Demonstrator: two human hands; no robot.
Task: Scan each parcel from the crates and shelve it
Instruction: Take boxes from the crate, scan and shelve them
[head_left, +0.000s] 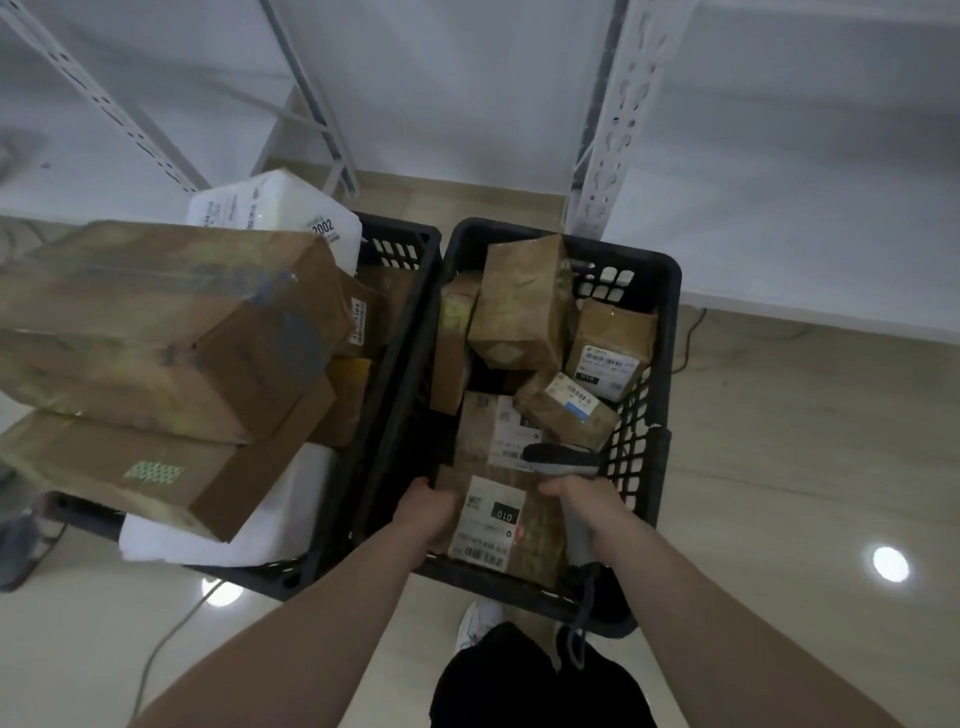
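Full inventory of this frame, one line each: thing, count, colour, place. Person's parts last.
right crate: 1, black, floor centre-right, holds small parcels
left crate: 1, black, beside it, piled high
near parcel: 1, brown with white label, right crate's near end
small parcels: about six, brown, right crate's far end
large boxes: 2, brown, stacked on left crate
white packages: 2 visible, left crate, behind and under the boxes
scanner: 1, grey, over near parcel
shelving: white, behind crates
left hand: grips near parcel's left edge
right hand: grips scanner
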